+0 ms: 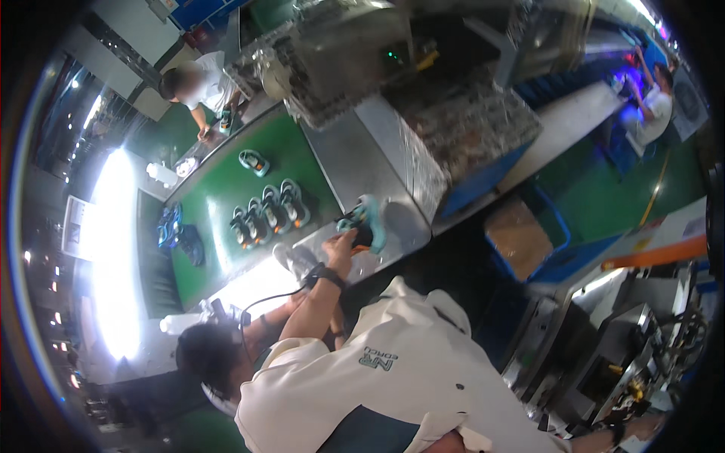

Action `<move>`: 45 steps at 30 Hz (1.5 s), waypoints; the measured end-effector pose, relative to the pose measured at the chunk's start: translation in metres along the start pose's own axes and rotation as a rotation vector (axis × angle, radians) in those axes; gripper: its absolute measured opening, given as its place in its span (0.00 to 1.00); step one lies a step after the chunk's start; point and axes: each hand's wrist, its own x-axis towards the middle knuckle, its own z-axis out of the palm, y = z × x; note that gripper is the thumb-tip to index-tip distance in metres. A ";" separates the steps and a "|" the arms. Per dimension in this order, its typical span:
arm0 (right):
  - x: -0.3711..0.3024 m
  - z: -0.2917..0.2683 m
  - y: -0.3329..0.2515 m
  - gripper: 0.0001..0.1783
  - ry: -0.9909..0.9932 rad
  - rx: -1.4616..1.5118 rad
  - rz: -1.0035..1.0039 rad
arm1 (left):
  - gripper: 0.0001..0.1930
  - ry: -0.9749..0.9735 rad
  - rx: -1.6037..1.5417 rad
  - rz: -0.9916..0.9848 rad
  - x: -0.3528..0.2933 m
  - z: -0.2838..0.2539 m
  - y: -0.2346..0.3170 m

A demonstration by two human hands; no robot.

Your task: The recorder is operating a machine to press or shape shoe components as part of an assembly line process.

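My left hand (341,251), reaching up from a white sleeve with a dark band at the wrist, grips a sneaker (370,220) in teal and black with some orange. The sneaker is held tilted above the edge of a metal bench top (408,230). Far off at the lower right, my right hand (644,426) is beside a cluttered rack of equipment (627,362). Its fingers are too dim and small to make out. Several similar sneakers (270,211) stand in a row on the green work surface (219,181), with a single sneaker (254,162) beyond them.
Close on my left, a co-worker (211,362) bends over the bench beside a pale shoe (294,260). Blue shoes (181,234) stand at the far left edge. A wrapped machine (325,60) rises ahead. A cardboard-topped bin (517,238) sits to the right. Two other people work farther away.
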 end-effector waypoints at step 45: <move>0.048 0.131 -0.913 0.18 -0.436 1.225 -0.596 | 0.25 -1.063 -0.058 0.043 0.036 0.081 0.148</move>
